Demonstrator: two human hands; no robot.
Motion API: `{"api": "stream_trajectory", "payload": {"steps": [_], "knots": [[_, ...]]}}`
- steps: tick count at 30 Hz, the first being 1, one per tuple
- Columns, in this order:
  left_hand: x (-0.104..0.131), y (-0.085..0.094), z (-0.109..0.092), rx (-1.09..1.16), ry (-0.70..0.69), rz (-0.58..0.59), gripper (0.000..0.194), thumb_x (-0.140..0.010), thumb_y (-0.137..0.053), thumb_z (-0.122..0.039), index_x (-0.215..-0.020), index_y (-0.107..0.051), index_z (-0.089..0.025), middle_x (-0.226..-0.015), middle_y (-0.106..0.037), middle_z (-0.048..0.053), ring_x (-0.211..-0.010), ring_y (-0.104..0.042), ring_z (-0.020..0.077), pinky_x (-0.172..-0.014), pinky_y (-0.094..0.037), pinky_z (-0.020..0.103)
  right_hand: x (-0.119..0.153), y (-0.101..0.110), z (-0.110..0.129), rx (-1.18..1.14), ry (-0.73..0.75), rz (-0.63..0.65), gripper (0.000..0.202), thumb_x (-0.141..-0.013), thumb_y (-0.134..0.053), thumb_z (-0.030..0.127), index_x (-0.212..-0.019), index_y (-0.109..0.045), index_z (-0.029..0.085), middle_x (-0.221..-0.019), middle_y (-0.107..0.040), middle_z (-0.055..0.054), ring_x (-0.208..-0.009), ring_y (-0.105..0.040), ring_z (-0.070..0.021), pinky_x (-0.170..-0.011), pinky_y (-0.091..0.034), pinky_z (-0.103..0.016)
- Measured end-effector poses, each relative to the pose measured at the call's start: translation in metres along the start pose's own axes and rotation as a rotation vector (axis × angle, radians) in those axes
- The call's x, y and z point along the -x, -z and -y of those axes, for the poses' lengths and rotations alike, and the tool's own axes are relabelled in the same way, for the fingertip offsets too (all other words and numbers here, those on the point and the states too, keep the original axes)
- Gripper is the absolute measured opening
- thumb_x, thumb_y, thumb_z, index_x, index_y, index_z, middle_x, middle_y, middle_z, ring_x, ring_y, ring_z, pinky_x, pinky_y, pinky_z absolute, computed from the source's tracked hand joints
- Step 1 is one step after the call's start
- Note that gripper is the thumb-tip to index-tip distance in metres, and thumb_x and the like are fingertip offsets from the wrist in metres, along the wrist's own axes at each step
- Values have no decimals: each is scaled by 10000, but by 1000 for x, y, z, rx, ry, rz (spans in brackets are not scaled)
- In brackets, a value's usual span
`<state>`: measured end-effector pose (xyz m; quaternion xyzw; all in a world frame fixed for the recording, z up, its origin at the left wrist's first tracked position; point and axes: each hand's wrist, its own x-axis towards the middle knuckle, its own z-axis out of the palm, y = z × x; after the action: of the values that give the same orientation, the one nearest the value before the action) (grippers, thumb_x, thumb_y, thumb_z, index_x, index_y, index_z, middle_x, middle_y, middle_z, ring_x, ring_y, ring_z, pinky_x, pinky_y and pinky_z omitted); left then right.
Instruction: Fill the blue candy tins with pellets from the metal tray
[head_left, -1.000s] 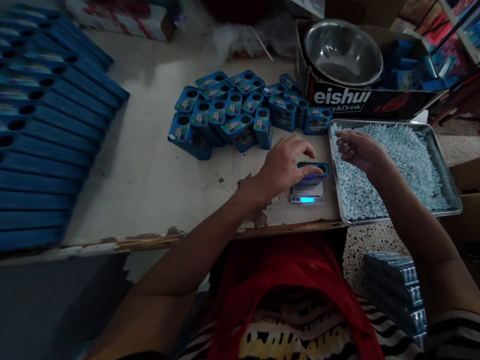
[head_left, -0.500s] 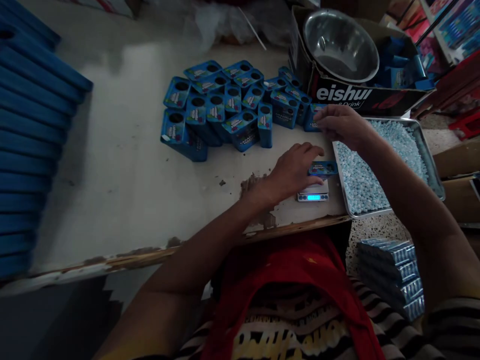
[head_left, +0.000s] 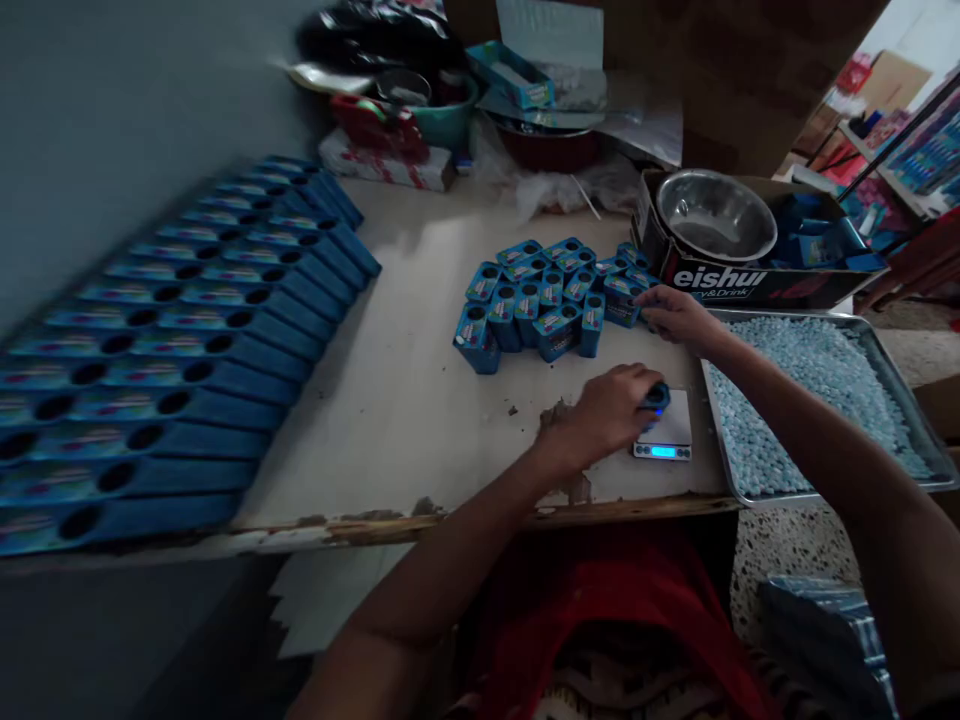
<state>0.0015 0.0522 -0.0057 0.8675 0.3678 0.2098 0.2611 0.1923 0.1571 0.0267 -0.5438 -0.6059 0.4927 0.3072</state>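
The left hand (head_left: 616, 404) pinches a blue box (head_left: 658, 395) at its fingers' three o'clock, over the scale (head_left: 676, 424). At one o'clock, the right hand (head_left: 685, 317) is beside clustered boxes (head_left: 528, 306); its grip I cannot tell.

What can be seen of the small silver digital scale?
The scale has a pale plate, perhaps metal, and round buttons flanking a glowing blue display. It lies flat on the chipped white tabletop, left of the rectangular metal tray. The left hand holds a blue box at the plate's left side; contact unclear.

teal tub (head_left: 455, 122) behind red-white box (head_left: 420, 170); steel bowl (head_left: 718, 225) well apart
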Motion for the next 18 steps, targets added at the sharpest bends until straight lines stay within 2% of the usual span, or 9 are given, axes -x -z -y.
{"api": "stream_trajectory", "payload": {"steps": [3, 6, 10, 12, 15, 18], "knots": [[32, 26, 33, 51, 80, -129, 392, -856, -887, -197, -1229, -788, -259, -1218, -794, 88, -1195, -747, 329, -1067, -614, 460, -21, -22, -3, 16, 20, 15, 348, -845, -905, 413, -911, -604, 252, -506, -430, 153, -429, -329, -70, -445, -209, -214], [52, 40, 55, 117, 146, -215, 443, -816, -928, -227, -1240, -812, -278, -1188, -804, 62, -1146, -763, 316, -1063, -615, 446, -19, -41, 4, 7, 51, 46, 530, -798, -965, 537, -769, -511, 264, -515, -440, 128, -461, -341, -72, -458, -222, -234], [59, 38, 66, 205, 305, -333, 472, -753, -979, -268, -1206, -846, -274, -1131, -824, 46, -1105, -780, 316, -1021, -634, 425, 12, -64, 22, 45, 239, 189, 556, -784, -944, 654, -739, -576, 241, -597, -522, 71, -557, -420, -105, -530, -290, -267], [56, 35, 69, 237, 342, -372, 456, -733, -984, -275, -1171, -856, -260, -1129, -837, 45, -1110, -782, 318, -1016, -631, 426, 29, -76, 27, 144, 318, 193, 509, -819, -922, 639, -738, -632, 229, -653, -577, 40, -619, -471, -129, -579, -313, -286], [50, 31, 70, 304, 338, -380, 406, -738, -964, -296, -1125, -858, -234, -1104, -848, 27, -1057, -783, 289, -992, -629, 405, 44, -91, 24, 297, 323, 149, 405, -883, -906, 546, -755, -690, 228, -694, -632, 14, -671, -520, -160, -635, -333, -314], [43, 29, 69, 355, 327, -343, 364, -717, -974, -289, -1055, -862, -214, -996, -840, 2, -957, -780, 266, -921, -639, 374, 49, -95, 16, 363, 305, 122, 315, -931, -882, 497, -826, -754, 229, -750, -696, -7, -704, -558, -177, -680, -360, -325]]}}
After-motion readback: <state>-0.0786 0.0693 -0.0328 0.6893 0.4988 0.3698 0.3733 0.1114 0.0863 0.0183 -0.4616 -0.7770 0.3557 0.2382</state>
